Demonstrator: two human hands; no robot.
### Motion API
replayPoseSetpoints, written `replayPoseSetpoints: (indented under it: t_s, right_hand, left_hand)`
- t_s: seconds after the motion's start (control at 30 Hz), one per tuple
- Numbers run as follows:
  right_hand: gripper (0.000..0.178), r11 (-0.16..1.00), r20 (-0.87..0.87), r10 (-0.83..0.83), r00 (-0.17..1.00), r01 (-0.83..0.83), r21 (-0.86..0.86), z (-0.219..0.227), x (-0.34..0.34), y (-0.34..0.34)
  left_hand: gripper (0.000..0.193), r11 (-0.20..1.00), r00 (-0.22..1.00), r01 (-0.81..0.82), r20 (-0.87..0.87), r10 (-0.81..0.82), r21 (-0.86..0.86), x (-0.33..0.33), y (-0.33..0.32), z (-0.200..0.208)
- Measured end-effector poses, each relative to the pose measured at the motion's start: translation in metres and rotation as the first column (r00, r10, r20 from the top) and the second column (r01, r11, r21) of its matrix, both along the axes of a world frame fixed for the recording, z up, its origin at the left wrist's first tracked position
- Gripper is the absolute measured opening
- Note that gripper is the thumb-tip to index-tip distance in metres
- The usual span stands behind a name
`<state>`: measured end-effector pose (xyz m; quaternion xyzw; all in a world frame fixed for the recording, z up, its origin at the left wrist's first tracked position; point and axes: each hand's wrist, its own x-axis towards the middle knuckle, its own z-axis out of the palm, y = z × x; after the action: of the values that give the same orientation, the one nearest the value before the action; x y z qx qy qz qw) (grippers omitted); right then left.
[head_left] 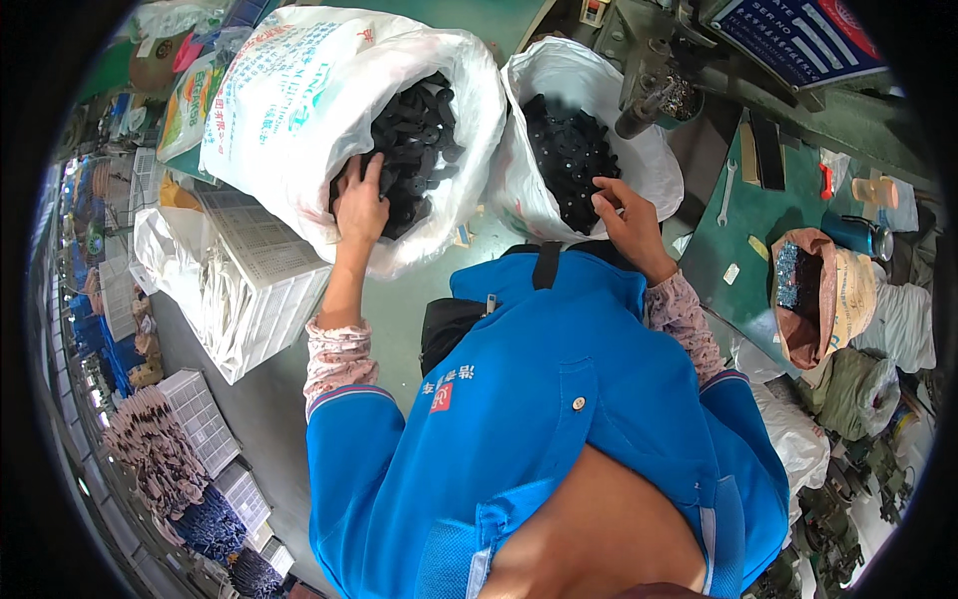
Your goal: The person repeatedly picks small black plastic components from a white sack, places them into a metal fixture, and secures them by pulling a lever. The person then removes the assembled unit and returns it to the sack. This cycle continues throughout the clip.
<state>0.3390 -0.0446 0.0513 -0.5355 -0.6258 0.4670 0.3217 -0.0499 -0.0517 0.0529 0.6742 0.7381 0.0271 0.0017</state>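
Observation:
My left hand [360, 205] reaches into a large white woven bag [279, 110] at the left. Its fingers are apart and lie against a heap of flat black parts [414, 130]; some fingertips are hidden among them. Over the near right rim of a second white bag [654, 165] is my right hand [630, 222], fingers loosely bent and apart, with nothing visible in them. This bag holds a pile of small black pieces [571, 150] with bright dots.
A dark metal machine [664, 85] stands beyond the right bag. On the green table [733, 240] are a wrench [728, 192], a blue can [858, 236] and a paper sack [848, 299] with small shiny parts. A white crate [264, 250] stands left of me.

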Motion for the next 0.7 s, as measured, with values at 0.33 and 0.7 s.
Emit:
replayPoseSetpoints:
  t_s: [0.33,0.7]
  right_hand:
    - [0.027,0.995,0.002,0.043,0.999,-0.043,0.095,-0.003,-0.008,0.000]
    - [0.024,0.991,0.068,0.026,0.997,-0.034,0.128,-0.005,-0.002,-0.009]
  left_hand:
    - [0.083,0.983,0.995,-0.092,0.026,0.097,-0.159,-0.007,0.013,-0.021]
    - [0.069,0.987,0.950,0.152,0.282,-0.131,-0.053,0.032,0.051,-0.007]
